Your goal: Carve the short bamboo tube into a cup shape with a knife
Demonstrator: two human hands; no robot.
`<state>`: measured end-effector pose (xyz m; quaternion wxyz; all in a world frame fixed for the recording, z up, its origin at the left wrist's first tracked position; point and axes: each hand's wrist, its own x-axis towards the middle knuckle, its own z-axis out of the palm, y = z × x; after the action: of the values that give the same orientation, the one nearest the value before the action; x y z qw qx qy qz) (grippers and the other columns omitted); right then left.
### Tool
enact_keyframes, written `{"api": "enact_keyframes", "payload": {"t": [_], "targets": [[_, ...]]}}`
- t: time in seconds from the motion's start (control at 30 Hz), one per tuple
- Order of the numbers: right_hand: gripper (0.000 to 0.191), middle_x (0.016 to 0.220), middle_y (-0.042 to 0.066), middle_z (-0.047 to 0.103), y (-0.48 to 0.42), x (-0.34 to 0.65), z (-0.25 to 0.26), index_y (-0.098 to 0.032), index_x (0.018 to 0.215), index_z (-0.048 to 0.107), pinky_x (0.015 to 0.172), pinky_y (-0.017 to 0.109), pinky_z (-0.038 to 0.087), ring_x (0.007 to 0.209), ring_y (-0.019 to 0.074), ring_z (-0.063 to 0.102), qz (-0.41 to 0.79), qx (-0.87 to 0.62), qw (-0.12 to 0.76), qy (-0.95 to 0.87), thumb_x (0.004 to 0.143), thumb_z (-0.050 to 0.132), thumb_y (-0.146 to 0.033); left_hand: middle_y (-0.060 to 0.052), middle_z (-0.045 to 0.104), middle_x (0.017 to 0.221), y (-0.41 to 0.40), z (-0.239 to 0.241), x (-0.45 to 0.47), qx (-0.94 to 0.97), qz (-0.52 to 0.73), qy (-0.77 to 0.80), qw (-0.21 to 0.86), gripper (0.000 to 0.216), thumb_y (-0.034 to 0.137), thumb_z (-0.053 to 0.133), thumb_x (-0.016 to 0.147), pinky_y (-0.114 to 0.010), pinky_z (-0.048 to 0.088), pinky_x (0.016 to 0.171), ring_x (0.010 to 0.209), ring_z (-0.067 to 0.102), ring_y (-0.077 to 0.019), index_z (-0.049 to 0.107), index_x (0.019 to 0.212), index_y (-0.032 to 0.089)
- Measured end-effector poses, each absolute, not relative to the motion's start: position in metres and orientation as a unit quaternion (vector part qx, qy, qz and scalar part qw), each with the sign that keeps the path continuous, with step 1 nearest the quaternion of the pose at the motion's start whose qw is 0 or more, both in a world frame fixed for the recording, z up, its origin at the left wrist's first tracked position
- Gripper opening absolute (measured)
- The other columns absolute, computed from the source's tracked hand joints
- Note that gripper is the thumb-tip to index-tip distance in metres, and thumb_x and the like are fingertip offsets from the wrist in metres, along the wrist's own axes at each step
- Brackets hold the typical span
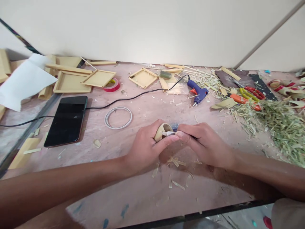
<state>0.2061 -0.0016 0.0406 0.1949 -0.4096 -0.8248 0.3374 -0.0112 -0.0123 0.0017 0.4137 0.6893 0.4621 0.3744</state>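
Note:
My left hand (pixel 144 144) is closed round a short, hollow, pale piece that looks like a bamboo ring (pixel 158 135), its open end tilted up. In my right hand (pixel 206 144) is a small craft knife (pixel 169 133), pinched between thumb and fingers, most of its handle hidden. The blade lies across the ring's opening, and my left thumb stretches beside it, close to the right fingertips. Whether the edge touches the ring I cannot tell. Below the hands lie thin pale shavings (pixel 176 161) on the table (pixel 114 190).
A black phone (pixel 66 121) and a white tape roll (pixel 118 117) lie to the left. Behind are shallow wooden frames (pixel 98 78), pink tape (pixel 114 86) and a blue glue gun (pixel 197 92) near a black cable (pixel 128 98). Rightward are pliers (pixel 252 93) and heaped shavings (pixel 283 127).

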Motion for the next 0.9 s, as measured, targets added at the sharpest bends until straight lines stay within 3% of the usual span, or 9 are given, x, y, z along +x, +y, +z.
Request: {"api": "enact_keyframes", "payload": {"t": [0.2, 0.33, 0.47, 0.77, 0.9], "targets": [[0.043, 0.067, -0.005, 0.04, 0.002, 0.207, 0.042, -0.023, 0.076, 0.044, 0.059, 0.029, 0.029, 0.062, 0.0125, 0.038, 0.37, -0.433, 0.264, -0.778, 0.114, 0.046, -0.04, 0.005, 0.053, 0.07, -0.01, 0.0, -0.012, 0.656, 0.403, 0.434, 0.469, 0.036, 0.044, 0.066, 0.104, -0.026, 0.035, 0.06, 0.064, 0.046, -0.0107, 0.058, 0.08, 0.018], [0.043, 0.066, -0.006, 0.038, 0.009, 0.213, 0.052, -0.022, 0.076, 0.043, 0.061, 0.03, 0.027, 0.06, 0.0118, 0.038, 0.376, -0.379, 0.191, -0.824, 0.115, 0.046, -0.04, 0.005, 0.05, 0.07, -0.009, 0.003, -0.015, 0.671, 0.384, 0.42, 0.476, 0.039, 0.051, 0.07, 0.099, -0.026, 0.035, 0.06, 0.065, 0.043, -0.0111, 0.058, 0.082, 0.018], [0.037, 0.068, -0.005, 0.046, 0.013, 0.216, 0.055, -0.021, 0.081, 0.047, 0.064, 0.032, 0.024, 0.061, 0.0115, 0.04, 0.326, -0.326, 0.13, -0.878, 0.115, 0.047, -0.034, 0.005, 0.053, 0.071, -0.01, 0.005, -0.016, 0.705, 0.349, 0.381, 0.486, 0.036, 0.048, 0.071, 0.098, -0.025, 0.036, 0.061, 0.065, 0.046, -0.011, 0.058, 0.083, 0.018], [0.036, 0.071, -0.002, 0.055, 0.014, 0.218, 0.062, -0.021, 0.081, 0.05, 0.064, 0.034, 0.023, 0.063, 0.0132, 0.044, 0.29, -0.28, 0.093, -0.91, 0.115, 0.047, -0.033, 0.007, 0.051, 0.066, -0.007, 0.004, -0.015, 0.733, 0.312, 0.309, 0.519, 0.03, 0.037, 0.078, 0.091, -0.024, 0.034, 0.057, 0.061, 0.044, -0.0091, 0.059, 0.079, 0.017], [0.037, 0.071, -0.002, 0.056, 0.014, 0.22, 0.063, -0.021, 0.081, 0.053, 0.064, 0.034, 0.023, 0.063, 0.0132, 0.045, 0.29, -0.289, 0.094, -0.907, 0.116, 0.047, -0.034, 0.008, 0.046, 0.064, -0.005, 0.004, -0.016, 0.714, 0.305, 0.291, 0.56, 0.041, 0.035, 0.091, 0.08, -0.023, 0.031, 0.054, 0.059, 0.038, -0.0081, 0.054, 0.073, 0.018]]}}
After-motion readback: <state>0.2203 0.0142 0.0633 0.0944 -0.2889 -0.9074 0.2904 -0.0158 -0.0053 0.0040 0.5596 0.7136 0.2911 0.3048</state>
